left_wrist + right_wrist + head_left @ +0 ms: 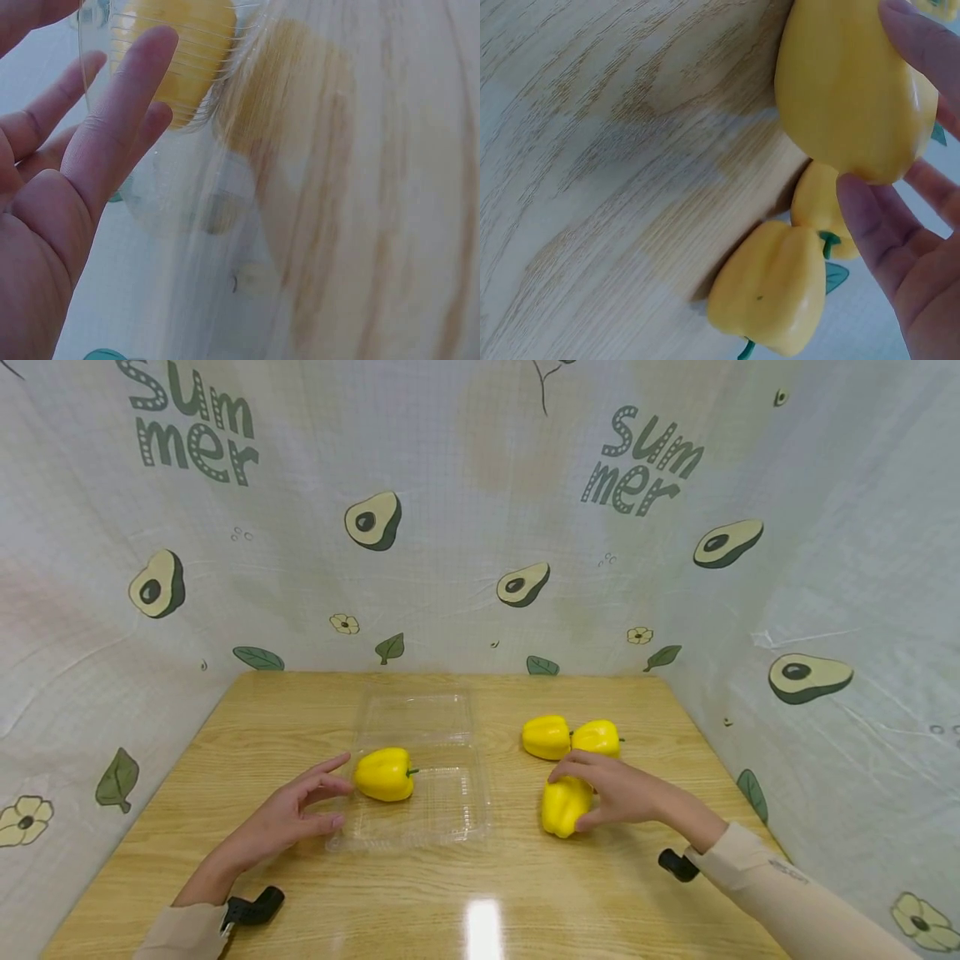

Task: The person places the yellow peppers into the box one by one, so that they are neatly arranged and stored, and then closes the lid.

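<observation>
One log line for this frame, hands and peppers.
left hand: open, beside tray | tray: one pepper | right hand: grips table pepper | two more peppers behind

The tabletop [420, 902] is light wood with a clear grain. A clear plastic tray [450, 810] lies left of its middle, its open lid [420, 718] stretching toward the far edge. Toward the right edge, two yellow peppers [546, 737] [597, 737] lie side by side, touching. A third yellow pepper [562, 808] sits just nearer the front edge. A glare spot shows by the front edge.
</observation>
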Action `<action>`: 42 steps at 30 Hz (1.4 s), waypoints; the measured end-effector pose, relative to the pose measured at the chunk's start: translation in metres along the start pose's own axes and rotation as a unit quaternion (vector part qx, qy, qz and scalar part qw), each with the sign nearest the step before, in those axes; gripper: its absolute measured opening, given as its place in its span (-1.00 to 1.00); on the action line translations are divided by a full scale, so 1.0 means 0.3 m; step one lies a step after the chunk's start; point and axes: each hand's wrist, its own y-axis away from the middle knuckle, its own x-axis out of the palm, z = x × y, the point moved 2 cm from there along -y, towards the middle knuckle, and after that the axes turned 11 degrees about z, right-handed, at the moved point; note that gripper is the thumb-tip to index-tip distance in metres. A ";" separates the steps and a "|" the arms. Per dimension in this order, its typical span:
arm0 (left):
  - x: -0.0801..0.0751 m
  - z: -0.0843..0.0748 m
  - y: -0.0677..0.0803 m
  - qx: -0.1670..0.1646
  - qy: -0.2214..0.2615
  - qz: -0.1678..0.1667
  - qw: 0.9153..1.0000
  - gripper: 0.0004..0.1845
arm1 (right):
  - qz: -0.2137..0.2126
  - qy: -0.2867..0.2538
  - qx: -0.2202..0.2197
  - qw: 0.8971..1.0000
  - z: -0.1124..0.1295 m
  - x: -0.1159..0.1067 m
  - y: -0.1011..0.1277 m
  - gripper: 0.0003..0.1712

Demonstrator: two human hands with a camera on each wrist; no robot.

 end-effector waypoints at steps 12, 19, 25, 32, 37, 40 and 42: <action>-0.002 -0.001 -0.001 -0.008 0.000 -0.002 1.000 -0.58 | 0.005 0.038 -0.029 0.999 -0.011 0.001 0.003 -0.42; -0.001 -0.005 0.002 -0.009 -0.005 -0.002 1.000 -0.59 | 0.035 0.012 -0.017 0.999 0.000 -0.020 0.006 -0.37; -0.001 -0.007 0.000 -0.010 -0.006 -0.003 1.000 -0.58 | 0.044 0.008 -0.020 0.999 0.002 -0.025 0.002 -0.35; -0.003 -0.010 -0.004 -0.009 -0.008 -0.002 1.000 -0.57 | 0.043 0.011 -0.016 0.999 0.014 -0.038 -0.008 -0.35; -0.003 -0.010 -0.003 -0.012 -0.010 -0.002 1.000 -0.57 | 0.023 0.013 -0.017 0.999 0.039 -0.059 -0.034 -0.35; -0.003 -0.011 -0.002 -0.014 -0.012 -0.003 1.000 -0.57 | -0.003 0.026 -0.023 0.999 0.063 -0.078 -0.052 -0.35; -0.002 -0.011 -0.003 -0.013 -0.010 -0.002 1.000 -0.57 | -0.022 0.038 -0.022 0.999 0.081 -0.091 -0.064 -0.34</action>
